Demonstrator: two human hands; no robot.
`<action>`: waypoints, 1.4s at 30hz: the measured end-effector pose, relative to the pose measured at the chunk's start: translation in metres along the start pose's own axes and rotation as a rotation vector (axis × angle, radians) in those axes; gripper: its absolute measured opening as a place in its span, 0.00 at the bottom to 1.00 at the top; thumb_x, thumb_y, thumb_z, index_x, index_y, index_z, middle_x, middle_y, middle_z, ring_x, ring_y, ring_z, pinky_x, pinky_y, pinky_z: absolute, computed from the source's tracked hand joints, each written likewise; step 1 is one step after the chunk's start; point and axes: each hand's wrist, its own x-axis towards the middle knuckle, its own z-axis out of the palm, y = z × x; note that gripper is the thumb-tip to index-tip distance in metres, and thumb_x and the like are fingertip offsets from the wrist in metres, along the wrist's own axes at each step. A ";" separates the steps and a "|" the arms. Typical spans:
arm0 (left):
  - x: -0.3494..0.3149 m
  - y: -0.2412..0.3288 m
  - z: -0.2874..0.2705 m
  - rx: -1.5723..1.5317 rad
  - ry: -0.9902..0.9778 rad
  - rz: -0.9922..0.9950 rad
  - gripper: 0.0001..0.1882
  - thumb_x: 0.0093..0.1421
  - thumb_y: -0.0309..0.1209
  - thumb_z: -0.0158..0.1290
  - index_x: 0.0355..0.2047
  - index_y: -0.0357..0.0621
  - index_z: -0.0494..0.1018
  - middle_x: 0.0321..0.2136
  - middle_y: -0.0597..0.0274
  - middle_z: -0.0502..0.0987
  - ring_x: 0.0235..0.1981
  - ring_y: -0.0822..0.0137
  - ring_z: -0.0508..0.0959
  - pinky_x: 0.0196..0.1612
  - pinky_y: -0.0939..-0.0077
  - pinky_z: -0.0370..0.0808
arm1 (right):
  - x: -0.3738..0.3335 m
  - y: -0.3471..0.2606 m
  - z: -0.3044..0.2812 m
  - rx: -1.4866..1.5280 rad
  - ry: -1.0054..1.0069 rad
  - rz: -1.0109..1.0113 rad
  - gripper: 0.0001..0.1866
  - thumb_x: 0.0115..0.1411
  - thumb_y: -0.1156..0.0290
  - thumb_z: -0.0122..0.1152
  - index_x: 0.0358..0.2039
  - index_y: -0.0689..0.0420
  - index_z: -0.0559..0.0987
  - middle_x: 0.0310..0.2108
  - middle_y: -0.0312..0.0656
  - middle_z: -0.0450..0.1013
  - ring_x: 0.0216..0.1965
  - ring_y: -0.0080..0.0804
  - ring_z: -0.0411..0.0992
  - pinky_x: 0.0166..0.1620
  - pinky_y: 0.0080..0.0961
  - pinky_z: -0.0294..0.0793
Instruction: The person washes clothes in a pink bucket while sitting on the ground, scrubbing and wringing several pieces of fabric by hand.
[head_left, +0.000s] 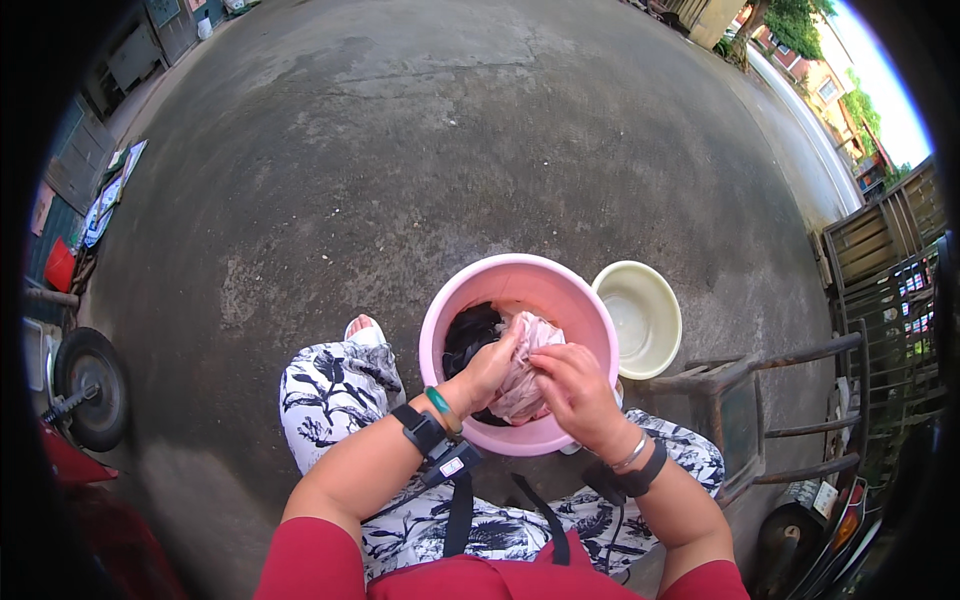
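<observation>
A pink basin [435, 345] stands on the ground between my legs. Inside it, my two hands hold a bunched pale pink garment [522, 385]; its exact kind cannot be made out. My left hand [490, 366] grips the cloth from the left, thumb toward the top. From the right, my right hand [580, 392] pinches a fold of it with bent fingers. Black cloth [468, 338] lies in the basin's left side, partly under the pink cloth. Reddish cloth or water shows behind the bundle, too little to tell which.
A pale green-white basin [670, 320] sits just right of the pink one. Close on my right is a wooden chair [740, 420], with a slatted fence [880, 270] beyond. A wheel [92, 388] and a red bucket [60, 266] are at the far left. Concrete ground [400, 150] stretches ahead.
</observation>
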 end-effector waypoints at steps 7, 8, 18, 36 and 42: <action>-0.012 0.013 0.019 -0.032 -0.230 0.030 0.23 0.65 0.42 0.35 0.48 0.33 0.65 0.42 0.58 0.72 0.41 0.71 0.73 0.47 0.78 0.69 | 0.003 0.063 -0.016 0.830 0.035 0.886 0.15 0.62 0.61 0.46 0.35 0.60 0.73 0.36 0.41 0.73 0.36 0.28 0.71 0.41 0.26 0.70; -0.010 0.014 0.016 -0.034 -0.294 0.026 0.23 0.65 0.42 0.35 0.48 0.34 0.65 0.42 0.58 0.72 0.40 0.71 0.73 0.47 0.79 0.69 | 0.006 0.062 -0.016 1.229 -0.002 1.042 0.19 0.64 0.57 0.42 0.39 0.61 0.72 0.37 0.41 0.72 0.38 0.27 0.71 0.43 0.24 0.70; 0.035 -0.013 -0.023 0.245 0.185 0.305 0.17 0.62 0.45 0.44 0.28 0.43 0.68 0.24 0.68 0.70 0.24 0.78 0.70 0.29 0.84 0.69 | 0.016 0.041 0.025 0.329 0.183 0.378 0.09 0.57 0.75 0.52 0.38 0.61 0.68 0.33 0.46 0.72 0.34 0.32 0.73 0.36 0.27 0.72; 0.043 -0.037 0.006 -0.246 0.339 0.063 0.15 0.61 0.39 0.43 0.23 0.45 0.71 0.20 0.69 0.69 0.23 0.76 0.69 0.25 0.78 0.67 | 0.036 0.055 0.063 -0.152 0.151 0.460 0.14 0.57 0.63 0.53 0.18 0.58 0.71 0.16 0.50 0.67 0.18 0.49 0.68 0.22 0.38 0.66; 0.019 -0.035 -0.012 -0.172 0.242 0.070 0.16 0.62 0.39 0.42 0.35 0.39 0.71 0.29 0.62 0.75 0.27 0.73 0.73 0.30 0.78 0.71 | 0.029 0.027 0.076 -0.103 0.120 0.323 0.16 0.57 0.61 0.53 0.19 0.61 0.72 0.17 0.53 0.68 0.21 0.50 0.68 0.24 0.37 0.66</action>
